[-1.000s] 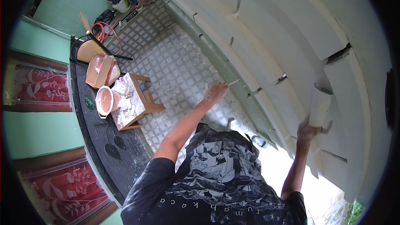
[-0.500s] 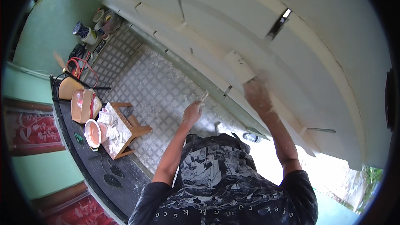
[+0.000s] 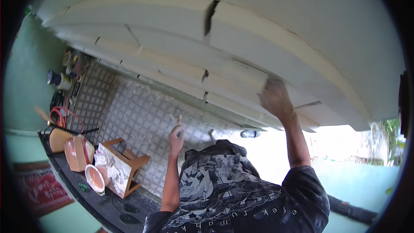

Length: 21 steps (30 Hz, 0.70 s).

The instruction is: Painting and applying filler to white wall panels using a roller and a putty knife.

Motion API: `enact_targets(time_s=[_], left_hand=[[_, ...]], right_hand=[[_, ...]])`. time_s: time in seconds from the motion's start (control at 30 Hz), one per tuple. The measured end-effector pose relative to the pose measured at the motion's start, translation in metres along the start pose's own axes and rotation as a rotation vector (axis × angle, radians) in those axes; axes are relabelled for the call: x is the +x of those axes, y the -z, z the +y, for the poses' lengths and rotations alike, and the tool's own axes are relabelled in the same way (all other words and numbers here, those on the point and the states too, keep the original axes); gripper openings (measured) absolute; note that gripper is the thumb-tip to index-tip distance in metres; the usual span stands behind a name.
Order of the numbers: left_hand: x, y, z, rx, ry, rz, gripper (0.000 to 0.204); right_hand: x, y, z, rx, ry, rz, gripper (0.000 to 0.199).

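My right hand [image 3: 276, 97] is raised and closed around a flat, pale scraper [image 3: 251, 67], which lies against the stepped white ceiling moulding [image 3: 172, 45]. The scraper shows nearly edge-on, and both it and the hand are blurred by motion. Dark slots [image 3: 211, 17] and narrow gaps break the moulding's bands. Lower down and to the left, my left hand [image 3: 176, 137] is closed on a small putty-smeared tool [image 3: 179, 120] that points up from the fingers. Its exact kind is too small to make out.
At lower left, a brown stool [image 3: 133, 164] bears white-smeared material beside a bucket [image 3: 95, 180] and an open cardboard box [image 3: 76, 153]. A chair [image 3: 58, 140], red hose [image 3: 58, 114] and paint cans [image 3: 58, 80] stand along the left. Tiled floor [image 3: 129, 112] lies below.
The view has turned, shifting the moulding and the floor objects leftward. My right hand has moved along the moulding, and its scraper has tilted from face-on to nearly edge-on. My left hand keeps its tool.
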<state>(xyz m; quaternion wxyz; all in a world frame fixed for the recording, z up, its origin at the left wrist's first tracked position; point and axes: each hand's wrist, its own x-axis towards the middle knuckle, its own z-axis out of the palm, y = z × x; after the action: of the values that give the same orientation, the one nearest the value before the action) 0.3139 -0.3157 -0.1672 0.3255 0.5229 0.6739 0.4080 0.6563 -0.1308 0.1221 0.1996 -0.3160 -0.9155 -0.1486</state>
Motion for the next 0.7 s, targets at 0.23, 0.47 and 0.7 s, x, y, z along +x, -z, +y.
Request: enact_targets(time_s=[0.23,0.47,0.7], left_hand=[[-0.019,-0.006,-0.009,-0.209,0.286,-0.080,0.021],[-0.007,-0.042,0.014,-0.222,0.215,-0.136,0.020],[-0.015,-0.075,0.050,-0.297,0.448,-0.082,0.021]], right_hand=[[-0.102,0.020,0.025,0.179,-0.141,-0.124,0.009],[-0.157,0.046,0.033,0.303,-0.425,0.120,0.007],[-0.178,0.111,0.052,0.630,-0.860,0.059,0.009]])
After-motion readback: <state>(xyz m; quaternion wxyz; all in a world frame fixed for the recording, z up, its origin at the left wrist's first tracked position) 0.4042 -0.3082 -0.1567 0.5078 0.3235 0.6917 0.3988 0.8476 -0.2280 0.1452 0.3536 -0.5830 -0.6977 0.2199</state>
